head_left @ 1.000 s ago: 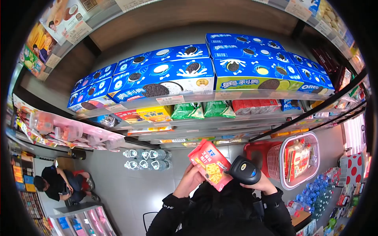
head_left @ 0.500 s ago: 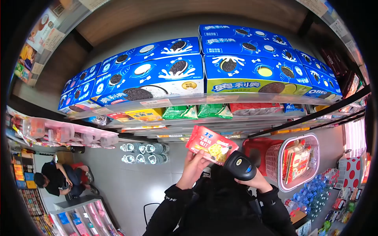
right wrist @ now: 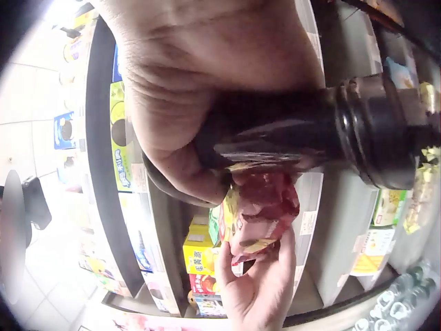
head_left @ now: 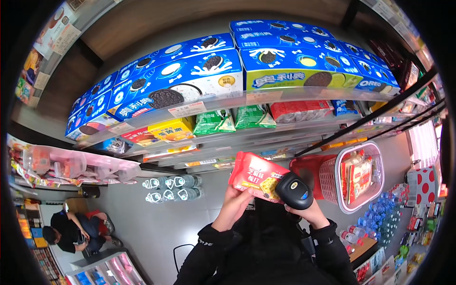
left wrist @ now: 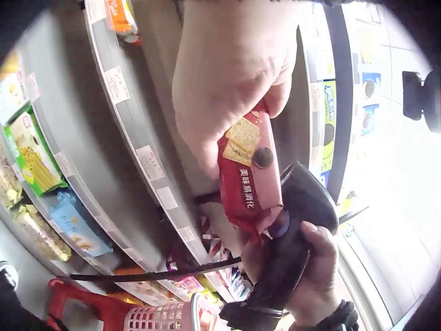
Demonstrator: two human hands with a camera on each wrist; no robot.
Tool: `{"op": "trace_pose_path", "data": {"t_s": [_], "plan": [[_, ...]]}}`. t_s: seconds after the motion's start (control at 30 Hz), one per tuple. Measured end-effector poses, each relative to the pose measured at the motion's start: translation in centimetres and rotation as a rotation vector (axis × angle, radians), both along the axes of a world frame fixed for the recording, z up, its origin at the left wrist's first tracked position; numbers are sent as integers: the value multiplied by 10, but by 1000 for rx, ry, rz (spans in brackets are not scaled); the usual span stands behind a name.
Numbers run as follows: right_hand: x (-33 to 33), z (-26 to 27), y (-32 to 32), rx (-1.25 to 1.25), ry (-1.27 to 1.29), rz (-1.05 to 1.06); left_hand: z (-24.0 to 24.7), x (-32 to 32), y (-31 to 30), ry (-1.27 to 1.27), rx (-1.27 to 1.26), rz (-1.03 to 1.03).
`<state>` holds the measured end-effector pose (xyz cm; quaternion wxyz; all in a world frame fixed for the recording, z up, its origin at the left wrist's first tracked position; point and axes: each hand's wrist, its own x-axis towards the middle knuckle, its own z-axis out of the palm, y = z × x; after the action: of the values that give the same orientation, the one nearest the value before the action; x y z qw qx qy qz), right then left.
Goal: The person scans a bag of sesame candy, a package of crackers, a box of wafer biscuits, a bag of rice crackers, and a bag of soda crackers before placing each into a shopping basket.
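My left hand [head_left: 233, 205] pinches a red packet of crackers [head_left: 254, 175] by its lower edge, and the front with pictured crackers faces up in the head view. In the left wrist view the packet's end [left wrist: 251, 183] sticks out beyond the left hand [left wrist: 231, 76]. A black handheld barcode scanner [head_left: 294, 191] is gripped in my right hand [head_left: 314, 213]. Its head overlaps the packet's right end in the head view. The right wrist view shows the right hand's fingers wrapped round the scanner's handle [right wrist: 275, 131], with the packet [right wrist: 262, 217] close by it.
Ahead, a shelf holds blue Oreo boxes [head_left: 166, 90], with green snack bags [head_left: 213, 122] below. To the right stands a pink-white basket [head_left: 325, 173] containing packets. Water bottles [head_left: 173, 187] stand on the floor at left. A seated person [head_left: 71, 230] is farther left.
The packet has turned from steeply slanted to lying more sideways and has risen towards the shelf with my left hand. The scanner has also moved up, staying at the packet's right end.
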<state>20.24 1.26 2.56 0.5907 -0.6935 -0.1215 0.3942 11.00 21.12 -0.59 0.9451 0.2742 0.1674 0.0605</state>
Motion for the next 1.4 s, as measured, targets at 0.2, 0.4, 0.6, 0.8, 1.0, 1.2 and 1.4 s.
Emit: {"op": "trace_pose_path", "data": {"t_s": [0.2,0.4,0.6,0.8,1.0,1.2,1.4], "plan": [[-16,6,-19,-28,-56,-51,8,-6,-12,-37,250,109],[-13,7,-30,-42,-66,-73,1,-4,-8,75,27,-33],[10,0,-29,33,2,-87,-7,8,7,135,201,-101],[41,5,-5,64,-121,60,-12,34,37,148,113,68],[44,-5,-22,77,-95,63,-31,82,75,193,165,199],[43,-5,-46,13,-81,31,-65,109,98,239,239,155],[38,4,-57,1,-111,-37,-74,114,113,328,281,145]]}}
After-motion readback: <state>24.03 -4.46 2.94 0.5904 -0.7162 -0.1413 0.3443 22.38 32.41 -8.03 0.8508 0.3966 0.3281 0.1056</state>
